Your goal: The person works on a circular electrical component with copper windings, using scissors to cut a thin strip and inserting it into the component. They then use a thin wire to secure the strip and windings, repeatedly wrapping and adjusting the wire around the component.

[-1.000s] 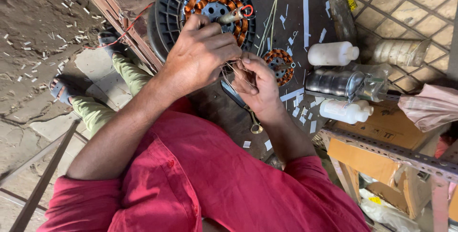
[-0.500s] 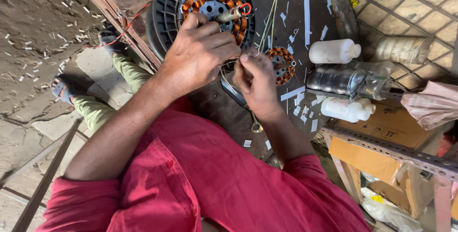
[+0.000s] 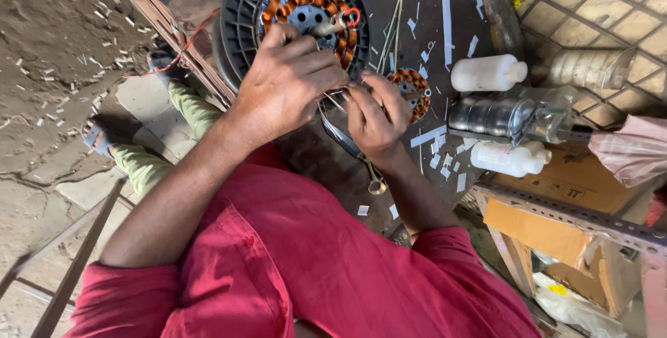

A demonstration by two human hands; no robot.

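A: Nearest us, the red shirt (image 3: 326,268), both forearms reaching out over the dark surface (image 3: 326,164).

B: The right hand (image 3: 379,119) had its fingers pinched on thin wires (image 3: 333,98), scissors (image 3: 354,154) lying just under it.

A: And the left hand (image 3: 292,84) was clenched around those same wires, resting against the motor (image 3: 299,4) with its copper coils.

B: A smaller coil (image 3: 413,88) sat just beyond the right hand, white bottles (image 3: 486,72) farther right.
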